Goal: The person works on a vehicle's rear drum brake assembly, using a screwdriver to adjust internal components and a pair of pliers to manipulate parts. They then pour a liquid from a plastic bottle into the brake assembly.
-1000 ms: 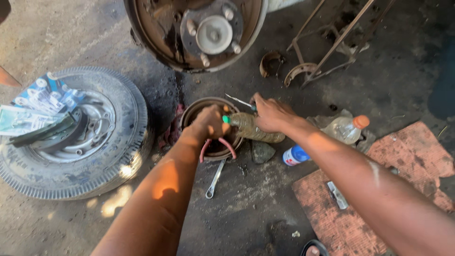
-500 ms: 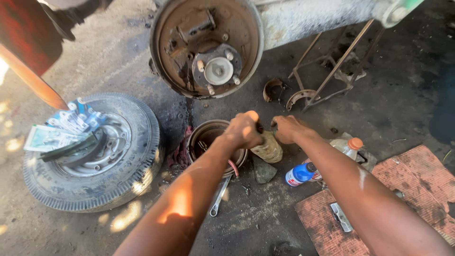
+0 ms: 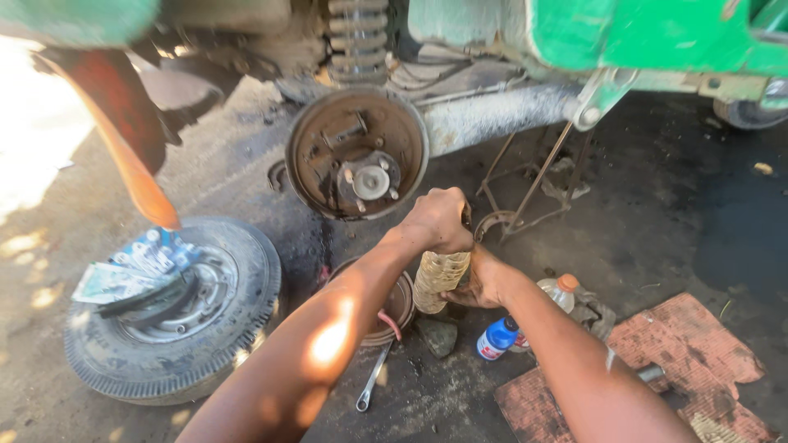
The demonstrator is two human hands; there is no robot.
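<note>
My right hand (image 3: 476, 283) grips a dirty, crumpled plastic bottle (image 3: 439, 279) from below and holds it upright. My left hand (image 3: 439, 220) is closed in a fist on the bottle's top, hiding the cap. Both hands are raised above a round brake drum (image 3: 400, 308) lying on the ground. Behind them a bare wheel hub with its rusty backing plate (image 3: 357, 153) sticks out from a green vehicle's axle.
A removed wheel with tyre (image 3: 176, 308) lies at left with packets and brake shoes on it. A spanner (image 3: 371, 381) and a stone (image 3: 437, 335) lie near the drum. Two capped bottles (image 3: 497, 338), (image 3: 561, 291) stand right, beside a reddish mat (image 3: 681, 361). A metal stand (image 3: 525, 193) props the axle.
The bottle has been lifted from the ground beside the drum and stood upright between both hands. The head view has tilted up, showing more of the vehicle.
</note>
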